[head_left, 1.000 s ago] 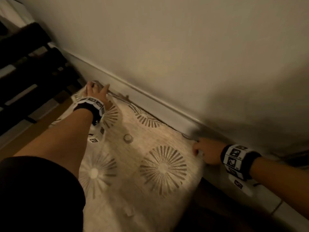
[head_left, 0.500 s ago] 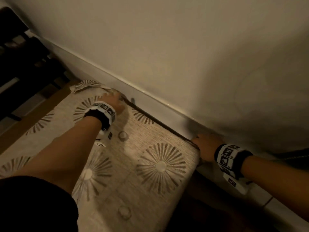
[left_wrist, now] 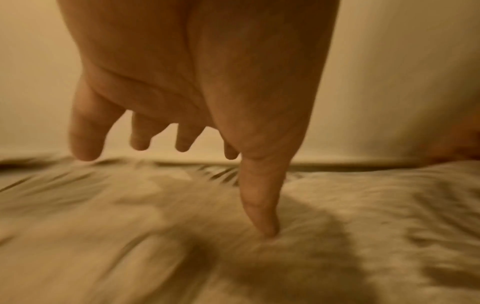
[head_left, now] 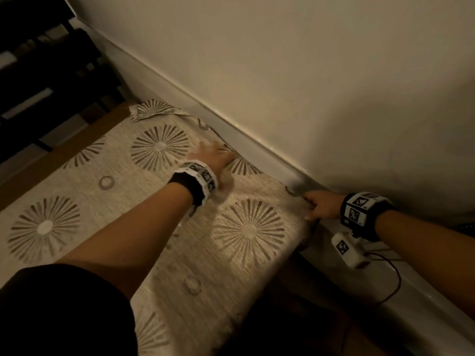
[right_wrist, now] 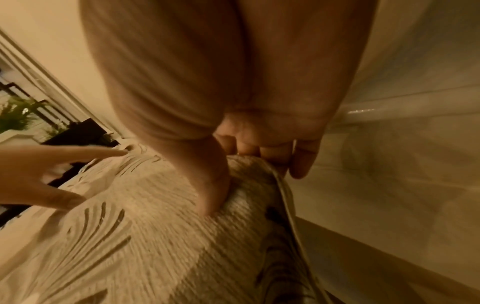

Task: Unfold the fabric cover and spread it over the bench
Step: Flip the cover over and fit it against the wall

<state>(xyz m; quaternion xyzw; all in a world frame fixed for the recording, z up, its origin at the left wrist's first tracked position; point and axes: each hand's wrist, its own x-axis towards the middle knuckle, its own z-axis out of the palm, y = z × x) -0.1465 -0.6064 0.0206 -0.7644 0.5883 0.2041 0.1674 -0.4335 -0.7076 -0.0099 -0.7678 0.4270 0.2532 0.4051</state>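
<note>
The beige fabric cover (head_left: pixel 123 201) with brown sunburst prints lies spread over the bench along the wall. My left hand (head_left: pixel 213 156) rests flat on it near the wall edge, fingers straight and spread (left_wrist: pixel 262 205), blurred by motion. My right hand (head_left: pixel 317 206) grips the cover's far right corner (right_wrist: pixel 249 185) by the wall, thumb on top and fingers curled under the edge. The cover's far left corner (head_left: pixel 151 110) lies crumpled and folded over. The bench itself shows only as a brown strip (head_left: pixel 51 160) along the left edge.
A pale wall (head_left: pixel 282 73) with a white baseboard (head_left: pixel 257 147) runs right behind the bench. A dark slatted rack (head_left: pixel 38 73) stands at the far left. A thin red cable (head_left: pixel 393 278) hangs from my right wrist device over the floor trim.
My left hand has slid right along the wall edge of the cover, away from the far left corner. My right hand stays holding the right corner.
</note>
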